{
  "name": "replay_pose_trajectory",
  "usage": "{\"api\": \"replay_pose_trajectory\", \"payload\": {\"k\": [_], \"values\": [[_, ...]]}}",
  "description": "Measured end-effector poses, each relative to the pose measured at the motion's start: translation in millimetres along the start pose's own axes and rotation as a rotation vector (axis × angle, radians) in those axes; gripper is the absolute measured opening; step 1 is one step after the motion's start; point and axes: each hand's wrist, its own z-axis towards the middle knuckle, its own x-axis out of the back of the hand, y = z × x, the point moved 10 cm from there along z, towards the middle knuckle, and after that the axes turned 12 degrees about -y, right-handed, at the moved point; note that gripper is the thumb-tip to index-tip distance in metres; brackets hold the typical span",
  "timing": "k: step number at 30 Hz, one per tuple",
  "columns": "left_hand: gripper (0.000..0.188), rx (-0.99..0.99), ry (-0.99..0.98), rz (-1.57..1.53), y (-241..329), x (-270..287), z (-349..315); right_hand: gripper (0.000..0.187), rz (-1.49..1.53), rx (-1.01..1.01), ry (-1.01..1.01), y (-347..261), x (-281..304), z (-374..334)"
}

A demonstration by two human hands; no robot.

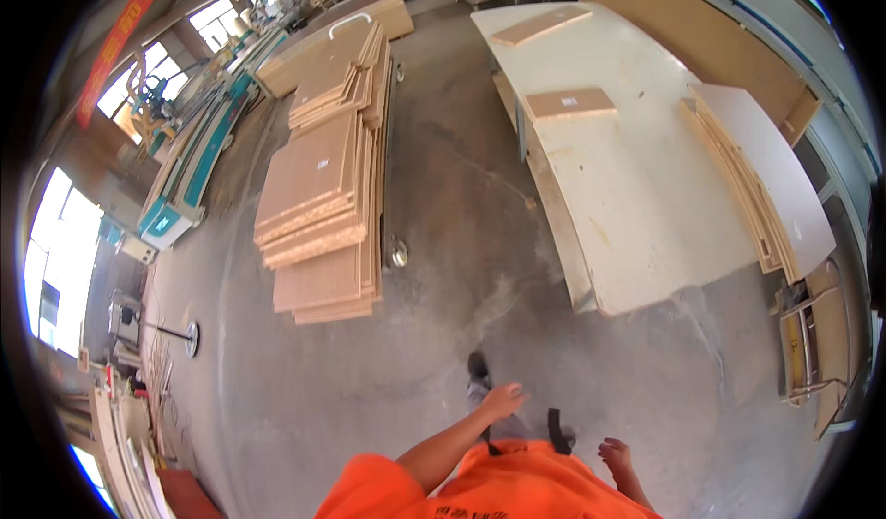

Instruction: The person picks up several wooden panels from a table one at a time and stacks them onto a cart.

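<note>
My left hand (505,400) hangs in front of my body over the floor, its fingers loosely bent and a little apart, with nothing seen in it. To the right, my right hand (616,453) is also free, fingers slightly curled and apart. Neither touches anything. Ahead on the left, flat brown wood panels (309,173) lie in uneven stacks on a low wheeled cart (399,251). A long pale table (637,205) stands ahead on the right. On it lie a small brown panel (570,103) and another panel (542,24) farther back.
Several boards (761,178) lean along the table's right side, near a metal-framed rack (812,334). A teal and white machine (185,196) stands far left. A round-based stand (191,339) and scrap strips (161,381) are on the left floor. A concrete aisle (452,168) runs between cart and table.
</note>
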Motion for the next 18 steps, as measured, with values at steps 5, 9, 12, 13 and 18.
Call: {"api": "replay_pose_trajectory", "payload": {"k": [5,9,12,13,18], "values": [[0.052,-0.182,-0.324,0.177,112.2,-102.9,-12.6,0.024,0.491,-0.125,0.284,102.5,136.6,-78.9],[0.048,-0.181,-0.313,0.356,149.4,-131.6,37.7,0.012,0.559,-0.145,0.386,136.9,205.4,-91.3],[0.042,-0.19,-0.327,0.223,215.1,-142.8,74.6,0.019,0.678,-0.128,0.452,140.8,233.1,-81.4],[0.042,-0.218,-0.318,0.2,237.6,-149.3,90.6,0.025,0.693,-0.093,0.356,139.1,237.0,-68.4],[0.037,-0.276,-0.326,0.242,273.6,-211.1,191.0,0.045,0.349,-0.096,0.276,37.3,289.5,-34.0]]}}
